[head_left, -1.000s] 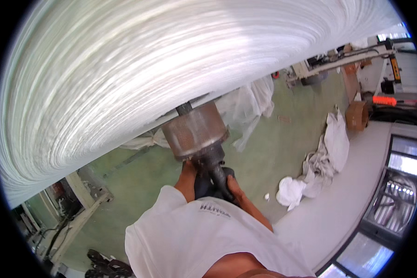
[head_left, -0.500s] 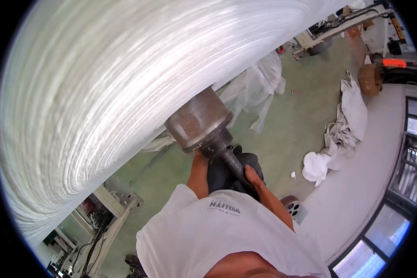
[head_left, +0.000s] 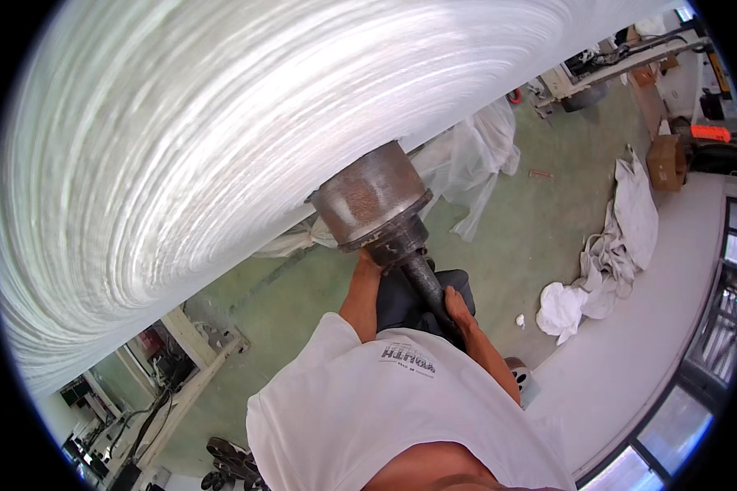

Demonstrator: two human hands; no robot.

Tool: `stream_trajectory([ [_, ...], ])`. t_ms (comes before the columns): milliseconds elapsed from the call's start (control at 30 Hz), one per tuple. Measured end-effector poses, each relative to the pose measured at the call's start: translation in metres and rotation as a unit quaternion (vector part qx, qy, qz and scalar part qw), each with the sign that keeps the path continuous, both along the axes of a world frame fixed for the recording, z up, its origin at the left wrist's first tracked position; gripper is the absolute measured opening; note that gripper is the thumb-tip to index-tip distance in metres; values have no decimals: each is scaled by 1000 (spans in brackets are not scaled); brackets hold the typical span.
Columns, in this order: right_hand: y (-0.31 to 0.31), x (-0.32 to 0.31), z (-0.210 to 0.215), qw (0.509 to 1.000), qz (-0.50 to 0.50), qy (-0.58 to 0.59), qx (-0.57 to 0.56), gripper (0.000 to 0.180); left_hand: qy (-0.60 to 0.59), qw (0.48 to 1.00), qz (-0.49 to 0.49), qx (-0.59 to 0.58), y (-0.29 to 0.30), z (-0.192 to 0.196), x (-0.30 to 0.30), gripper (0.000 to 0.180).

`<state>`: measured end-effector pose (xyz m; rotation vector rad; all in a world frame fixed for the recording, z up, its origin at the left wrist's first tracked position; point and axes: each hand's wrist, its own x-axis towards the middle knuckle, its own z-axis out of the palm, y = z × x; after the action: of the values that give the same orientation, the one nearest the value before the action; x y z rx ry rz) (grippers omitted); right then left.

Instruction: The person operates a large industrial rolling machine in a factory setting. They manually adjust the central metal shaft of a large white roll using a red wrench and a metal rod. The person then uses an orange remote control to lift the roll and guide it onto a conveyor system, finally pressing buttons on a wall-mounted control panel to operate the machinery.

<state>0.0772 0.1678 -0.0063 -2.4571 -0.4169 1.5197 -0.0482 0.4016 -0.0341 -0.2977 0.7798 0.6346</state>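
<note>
A large white wound roll [head_left: 213,139] fills the upper left, its layers showing as bright curved lines. Against its near side sits a brownish, worn metal cylinder [head_left: 368,188] with a flanged collar; where it meets the roll is partly hidden. From the collar a dark metal shaft [head_left: 424,282] slants down toward my body. My left hand [head_left: 370,260] is up against the underside of the collar, its fingers hidden behind the metal. Lower on the shaft, my right hand [head_left: 458,308] is closed around it, thumb on the upper side.
Clear plastic sheeting [head_left: 479,155] hangs beside the roll. Crumpled white cloth [head_left: 610,270] lies along the right wall, below a cardboard box [head_left: 666,163]. Pale machine frames stand at lower left [head_left: 190,340] and upper right [head_left: 622,61]. Dark shoes [head_left: 231,458] lie at the bottom left.
The view has shifted a little. The metal cylinder, shaft and both hands appear farther right, with the cylinder slightly higher against the roll. Both hands keep their places on the metal part.
</note>
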Motion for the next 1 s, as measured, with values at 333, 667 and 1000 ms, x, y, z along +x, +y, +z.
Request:
stream_trajectory([
  [333, 0, -5, 26, 1000, -15, 4, -3, 59, 39, 999, 0, 3, 4, 23, 0, 54],
  [667, -7, -17, 25, 999, 31, 5, -7, 46, 145, 989, 15, 23, 18, 40, 6, 51],
  [1000, -6, -14, 10, 990, 110, -57, 73, 27, 269, 956, 36, 114, 24, 43, -9, 59],
])
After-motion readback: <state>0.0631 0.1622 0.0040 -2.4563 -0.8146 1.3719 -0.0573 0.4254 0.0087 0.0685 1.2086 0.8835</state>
